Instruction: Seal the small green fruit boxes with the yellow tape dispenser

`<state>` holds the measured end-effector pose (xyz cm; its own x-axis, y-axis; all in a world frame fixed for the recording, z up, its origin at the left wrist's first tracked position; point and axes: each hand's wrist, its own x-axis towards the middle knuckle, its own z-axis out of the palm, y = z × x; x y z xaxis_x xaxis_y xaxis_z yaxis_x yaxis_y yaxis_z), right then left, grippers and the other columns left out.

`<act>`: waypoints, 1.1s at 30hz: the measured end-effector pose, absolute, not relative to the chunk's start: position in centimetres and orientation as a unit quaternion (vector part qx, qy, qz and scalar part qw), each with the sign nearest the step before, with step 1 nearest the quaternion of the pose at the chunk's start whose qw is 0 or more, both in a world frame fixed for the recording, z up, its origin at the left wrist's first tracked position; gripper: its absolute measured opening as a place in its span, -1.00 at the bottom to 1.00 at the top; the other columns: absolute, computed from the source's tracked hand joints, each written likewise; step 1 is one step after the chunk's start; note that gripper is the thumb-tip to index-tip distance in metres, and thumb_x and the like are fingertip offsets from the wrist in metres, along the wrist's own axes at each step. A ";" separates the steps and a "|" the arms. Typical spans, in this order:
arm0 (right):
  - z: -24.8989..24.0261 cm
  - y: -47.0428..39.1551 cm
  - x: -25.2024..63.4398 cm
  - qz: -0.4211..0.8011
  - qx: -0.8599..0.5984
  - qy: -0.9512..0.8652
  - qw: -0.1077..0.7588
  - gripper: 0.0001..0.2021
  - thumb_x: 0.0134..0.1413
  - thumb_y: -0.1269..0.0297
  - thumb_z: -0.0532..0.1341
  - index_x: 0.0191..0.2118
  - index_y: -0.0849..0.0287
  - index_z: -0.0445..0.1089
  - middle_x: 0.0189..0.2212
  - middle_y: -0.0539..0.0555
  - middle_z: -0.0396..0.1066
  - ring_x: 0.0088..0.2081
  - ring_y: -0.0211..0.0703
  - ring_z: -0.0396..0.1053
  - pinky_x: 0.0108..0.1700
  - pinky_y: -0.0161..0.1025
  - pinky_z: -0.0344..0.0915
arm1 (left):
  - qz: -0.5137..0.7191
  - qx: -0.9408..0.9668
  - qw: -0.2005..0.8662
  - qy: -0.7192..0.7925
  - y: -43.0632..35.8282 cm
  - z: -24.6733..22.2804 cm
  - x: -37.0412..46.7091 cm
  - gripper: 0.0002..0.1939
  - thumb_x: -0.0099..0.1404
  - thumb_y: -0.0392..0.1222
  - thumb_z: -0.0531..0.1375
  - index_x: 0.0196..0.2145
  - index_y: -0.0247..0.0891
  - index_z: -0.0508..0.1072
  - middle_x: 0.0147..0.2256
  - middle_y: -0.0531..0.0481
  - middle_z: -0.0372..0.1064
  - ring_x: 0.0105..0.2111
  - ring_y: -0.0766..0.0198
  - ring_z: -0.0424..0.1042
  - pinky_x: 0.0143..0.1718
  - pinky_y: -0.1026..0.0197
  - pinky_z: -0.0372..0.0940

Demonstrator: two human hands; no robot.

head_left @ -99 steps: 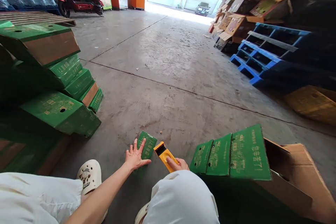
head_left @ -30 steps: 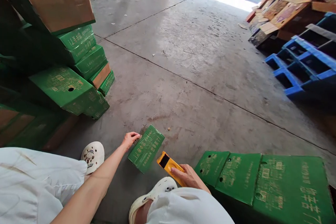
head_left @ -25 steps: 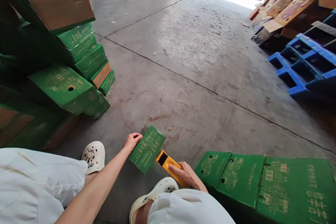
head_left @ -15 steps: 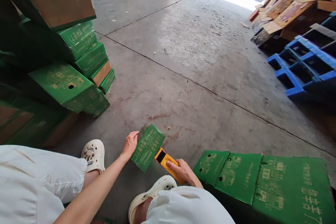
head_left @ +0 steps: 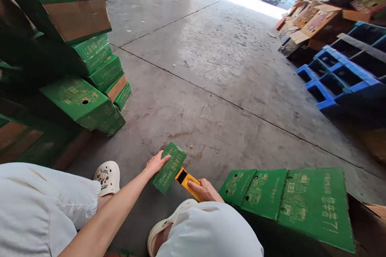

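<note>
My left hand point(head_left: 158, 162) lies across the left side of a small green cardboard box point(head_left: 170, 172) with pale printed characters. Its fingers are stretched out over the printed face, and the underside of the box is hidden. My right hand point(head_left: 206, 190) is wrapped around a yellow-orange handheld tool point(head_left: 189, 184) with a dark rectangular part at its far end. The thumb rests on top of the tool. That dark end sits close to the box's lower right edge; whether they touch I cannot tell.
Stacked green boxes point(head_left: 81, 102) stand at left, and a row of green boxes point(head_left: 313, 204) at lower right. Blue pallets point(head_left: 340, 72) and a pile of flattened cardboard point(head_left: 319, 20) lie at right. My white clogs point(head_left: 107, 176) stand on the concrete floor point(head_left: 205, 120).
My left hand has shifted from the box's left edge onto its printed face. The right hand still holds the yellow tool beside the box. The camera view has turned slightly.
</note>
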<state>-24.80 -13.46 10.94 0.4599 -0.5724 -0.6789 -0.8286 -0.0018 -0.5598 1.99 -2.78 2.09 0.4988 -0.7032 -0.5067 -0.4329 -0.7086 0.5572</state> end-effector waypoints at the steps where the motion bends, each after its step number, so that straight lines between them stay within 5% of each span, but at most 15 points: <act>1: 11.0 -13.4 -24.9 0.125 -0.701 0.500 0.493 -0.53 0.11 -0.11 0.33 -0.61 0.10 0.28 -0.60 0.02 0.26 -0.50 -0.18 0.11 -0.43 -0.16 -0.07 | -0.319 0.860 0.177 -0.357 -2.7 1.9 1.1 -0.32 0.55 0.23 -0.04 0.45 -0.16 0.23 0.37 -0.24 0.29 0.39 -0.13 0.24 0.34 -0.16 0.18; 5: 10.9 -13.1 -25.0 0.131 -0.702 0.514 0.475 -0.54 0.11 -0.10 0.32 -0.60 0.12 0.29 -0.60 0.01 0.26 -0.50 -0.18 0.12 -0.43 -0.16 -0.06 | -0.113 0.794 0.184 -0.569 -2.0 1.0 -3.1 -0.41 0.58 -0.13 -0.08 0.51 -0.05 0.09 0.52 -0.08 -0.07 0.52 0.08 -0.10 0.50 -0.17 -0.13; 10: 10.6 -13.1 -24.9 0.152 -0.690 0.526 0.473 -0.55 0.08 -0.11 0.32 -0.57 0.14 0.32 -0.58 0.02 0.29 -0.48 -0.19 0.15 -0.44 -0.18 -0.06 | -0.117 0.737 0.161 -0.646 -2.3 0.6 -4.4 -0.35 0.54 -0.05 0.07 0.50 0.21 0.05 0.55 0.09 -0.20 0.54 0.05 -0.18 0.50 -0.28 -0.25; 18: 11.1 -13.2 -24.9 0.148 -0.675 0.534 0.487 -0.57 0.05 -0.10 0.34 -0.58 0.13 0.36 -0.58 0.03 0.33 -0.50 -0.18 0.19 -0.45 -0.20 -0.02 | -0.217 0.769 0.141 -0.584 -6.6 2.9 -3.1 -0.26 0.40 0.08 0.25 0.46 0.27 0.13 0.54 0.10 -0.16 0.54 -0.15 -0.35 0.46 -0.46 -0.42; 26: 11.3 -13.3 -24.9 0.159 -0.683 0.533 0.474 -0.59 0.06 -0.08 0.33 -0.57 0.14 0.38 -0.59 0.03 0.32 -0.50 -0.17 0.20 -0.43 -0.18 -0.03 | -0.252 0.755 0.099 -0.597 -10.0 4.5 -1.7 -0.40 0.42 0.13 0.24 0.33 -0.05 0.38 0.41 -0.25 0.19 0.51 -0.20 -0.14 0.42 -0.54 -0.38; 31: 11.2 -13.8 -24.9 0.158 -0.679 0.534 0.478 -0.61 0.03 -0.04 0.36 -0.58 0.14 0.38 -0.58 0.06 0.33 -0.50 -0.15 0.22 -0.42 -0.16 -0.02 | -0.182 0.792 0.108 -0.573 -3.6 4.2 -3.1 -0.26 0.48 -0.07 0.14 0.52 -0.11 0.05 0.56 -0.22 -0.31 0.55 -0.13 -0.37 0.45 -0.43 -0.25; 33: 10.9 -14.0 -24.9 0.160 -0.679 0.538 0.474 -0.60 0.02 -0.05 0.37 -0.59 0.14 0.39 -0.58 0.07 0.34 -0.50 -0.14 0.23 -0.41 -0.15 0.00 | -0.178 0.816 0.091 -0.542 -0.4 3.8 -4.8 -0.06 0.36 -0.05 0.27 0.55 -0.10 -0.07 0.56 -0.27 -0.41 0.54 -0.25 -0.43 0.41 -0.51 -0.23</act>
